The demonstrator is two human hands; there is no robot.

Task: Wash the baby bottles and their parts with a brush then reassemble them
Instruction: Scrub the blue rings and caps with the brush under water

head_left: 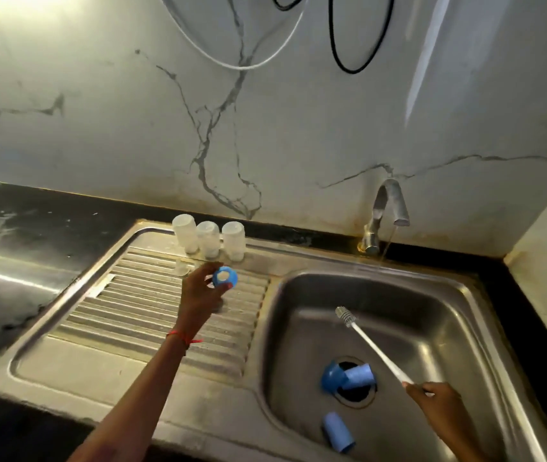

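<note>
Blue cap lies on its side in the sink basin, near the front wall. Right hand over the basin, fingers clamped on the end of a white bottle brush, bristles toward the tap; thin stream running. Second blue cap and blue collar touching, over the drain. Left hand above the ribbed drainboard, fingertips pinching a blue screw ring. Behind it, three clear bottles inverted in a row on the back rim. Small clear part just in front, too blurred to name.
</note>
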